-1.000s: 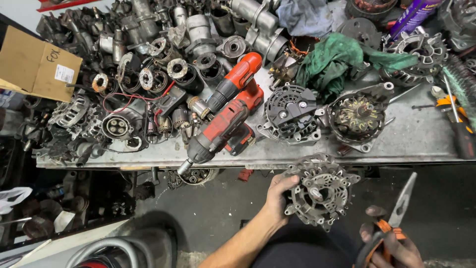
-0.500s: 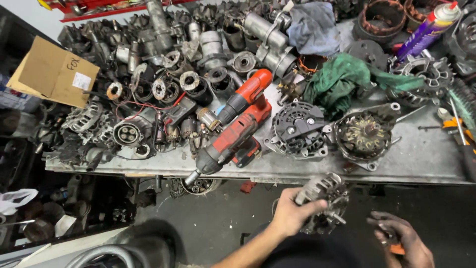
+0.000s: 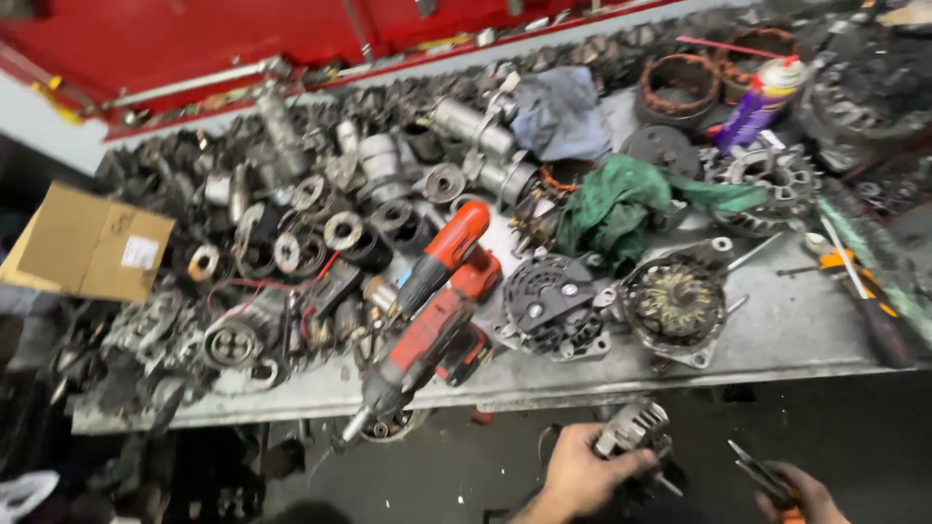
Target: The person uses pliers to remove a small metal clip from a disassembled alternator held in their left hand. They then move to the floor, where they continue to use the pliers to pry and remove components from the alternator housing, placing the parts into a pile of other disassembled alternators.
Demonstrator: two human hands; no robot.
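Here the left hand (image 3: pixel 582 475) grips an alternator part (image 3: pixel 633 429) below the table (image 3: pixel 777 340); the right hand (image 3: pixel 801 495) holds pliers (image 3: pixel 762 475), apparently mid-teardown, needing a steady bite.

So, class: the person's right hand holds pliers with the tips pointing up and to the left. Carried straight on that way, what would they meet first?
Probably the alternator part held in the left hand, lying just beyond the pliers in the right hand. Depth is unclear; they could pass in front.
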